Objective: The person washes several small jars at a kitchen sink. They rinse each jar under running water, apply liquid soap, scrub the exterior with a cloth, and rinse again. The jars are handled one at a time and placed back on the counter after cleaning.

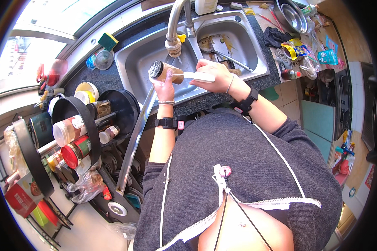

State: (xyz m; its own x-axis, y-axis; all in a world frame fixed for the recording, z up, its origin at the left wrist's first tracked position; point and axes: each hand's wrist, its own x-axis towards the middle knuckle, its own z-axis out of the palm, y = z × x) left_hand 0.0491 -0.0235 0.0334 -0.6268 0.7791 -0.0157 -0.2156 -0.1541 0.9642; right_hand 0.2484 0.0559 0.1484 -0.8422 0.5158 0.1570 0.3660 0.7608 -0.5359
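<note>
My left hand (165, 91) grips a jar (177, 79) with a brownish body and a black-rimmed end, tilted over the left basin of the stainless steel double sink (135, 67). In my right hand (218, 77) is a tool with a white handle (201, 77). Its thin front part points at the jar's side and seems to touch it; its exact kind is hard to make out. Just beyond the jar hangs the faucet spout (173, 47), with a yellow piece (182, 38) behind it.
A long-handled ladle (229, 59) lies in the right basin. On the left stand a sponge (108, 41), black pans (77, 106) and several jars. Packets, a dark cloth (275, 37) and metal bowls (290, 17) crowd the right counter. A metal strip (138, 135) runs along my left side.
</note>
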